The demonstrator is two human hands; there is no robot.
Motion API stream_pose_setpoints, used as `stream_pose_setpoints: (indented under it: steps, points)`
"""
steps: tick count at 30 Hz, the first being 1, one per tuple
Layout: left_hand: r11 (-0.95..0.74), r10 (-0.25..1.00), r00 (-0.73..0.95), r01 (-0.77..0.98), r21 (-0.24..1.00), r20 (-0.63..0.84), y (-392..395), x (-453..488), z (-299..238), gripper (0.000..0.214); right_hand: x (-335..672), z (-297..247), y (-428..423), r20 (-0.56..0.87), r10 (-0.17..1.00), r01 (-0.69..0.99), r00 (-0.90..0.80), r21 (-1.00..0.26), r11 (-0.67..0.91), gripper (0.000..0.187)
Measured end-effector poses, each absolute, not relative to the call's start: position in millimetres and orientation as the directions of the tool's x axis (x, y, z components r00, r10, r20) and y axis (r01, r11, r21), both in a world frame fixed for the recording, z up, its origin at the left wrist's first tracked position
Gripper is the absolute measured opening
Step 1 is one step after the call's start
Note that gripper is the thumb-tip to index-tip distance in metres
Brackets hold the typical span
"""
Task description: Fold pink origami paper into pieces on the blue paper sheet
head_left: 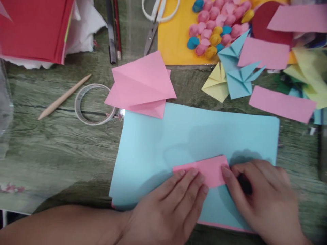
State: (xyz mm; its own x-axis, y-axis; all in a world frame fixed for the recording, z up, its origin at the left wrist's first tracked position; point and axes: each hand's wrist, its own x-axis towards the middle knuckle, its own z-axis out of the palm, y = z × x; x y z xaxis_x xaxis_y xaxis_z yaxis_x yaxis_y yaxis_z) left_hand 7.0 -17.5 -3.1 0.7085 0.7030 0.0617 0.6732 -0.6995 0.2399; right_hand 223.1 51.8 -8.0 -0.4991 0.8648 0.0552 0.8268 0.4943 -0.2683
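A folded piece of pink paper (211, 170) lies on a stack of light blue paper (153, 136), slightly tilted. My left hand (176, 200) rests flat on its left part, fingers stretched out and side by side. At the paper's right edge is my right hand (263, 194), its fingers curled in and the thumb tip on the corner. The index fingertip meets the paper's edge beside the thumb. The lower left of the pink piece is hidden under my left fingers.
Pink sheets (143, 81) overlap the stack's top left. Nearby lie a tape roll (79, 109), a pointed wooden stick (65, 97), scissors (154, 17) and a pen (110, 34). Folded blue paper shapes (238, 80), pink strips (282, 103) and small coloured paper pieces (214, 20) fill the upper right.
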Motion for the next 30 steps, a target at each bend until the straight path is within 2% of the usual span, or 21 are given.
stream_pose_setpoints:
  steps: [30]
  points:
    - [-0.692,0.714,0.694,0.68,0.243,0.093,-11.6,7.5,-4.5,0.042,216.1,-5.2,52.6,0.031,0.873,0.851,-0.486,-0.21,0.481,0.025]
